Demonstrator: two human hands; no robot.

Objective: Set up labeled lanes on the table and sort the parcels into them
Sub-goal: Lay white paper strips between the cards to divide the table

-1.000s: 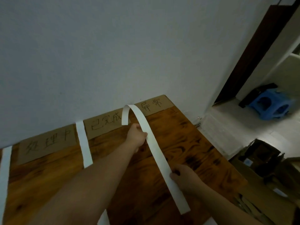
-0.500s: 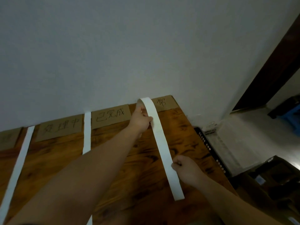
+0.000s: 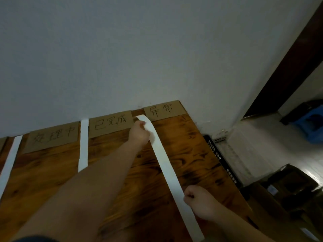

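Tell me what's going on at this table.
A person is laying a white paper strip across the wooden table as a lane divider. The left hand pinches its far end, arched up near the wall between the 已完成 label and the 异常 label. The right hand grips it closer to the near edge. Two other strips lie flat to the left, either side of the 处理中 label.

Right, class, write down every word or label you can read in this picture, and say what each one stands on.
"处理中": handwritten on the left card.
"已完成": handwritten on the middle card.
"异常": handwritten on the right card.
Box sticker: too small and dark to read.
Long strip: no writing on it.
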